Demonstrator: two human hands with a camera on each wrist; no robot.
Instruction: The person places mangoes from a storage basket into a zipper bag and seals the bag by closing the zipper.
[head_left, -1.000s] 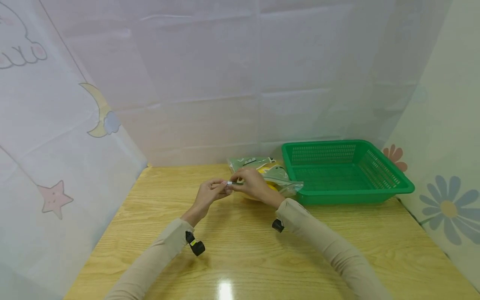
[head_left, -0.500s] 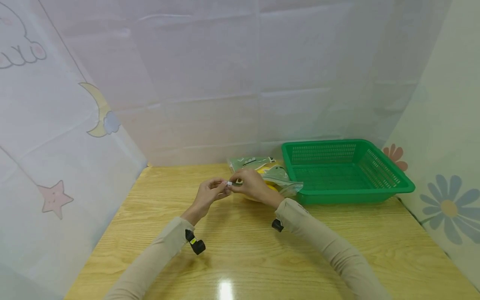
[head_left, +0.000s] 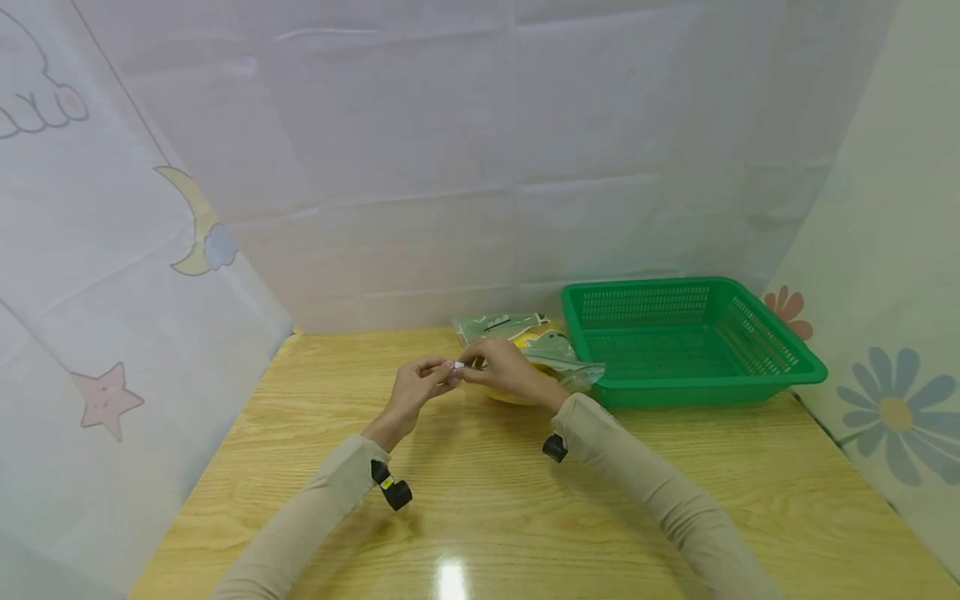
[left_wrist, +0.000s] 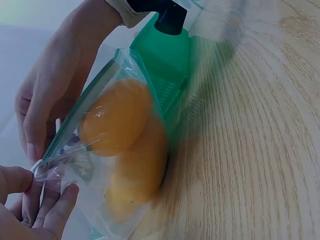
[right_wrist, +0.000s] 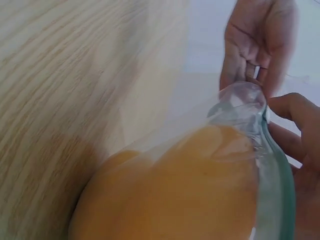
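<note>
A clear zip bag [left_wrist: 75, 200] with a green-edged closure holds several yellow-orange fruits [left_wrist: 117, 117] and leans on the table. My left hand [head_left: 411, 393] pinches the bag's left corner between thumb and fingers. Close beside it, my right hand [head_left: 512, 368] pinches the closure strip near a small white piece [head_left: 459, 365], seemingly the slider. In the right wrist view the green strip [right_wrist: 286, 185] runs down from the fingertips along the bag's mouth. Printed patches on the bag look green and white. My right hand and wrist hide part of the bag in the head view.
Right behind the bag's right end stands a green plastic basket [head_left: 697, 385] with perforated walls. The wooden table [head_left: 480, 483] extends in front. Printed cloth walls [head_left: 405, 167] border the back and both sides.
</note>
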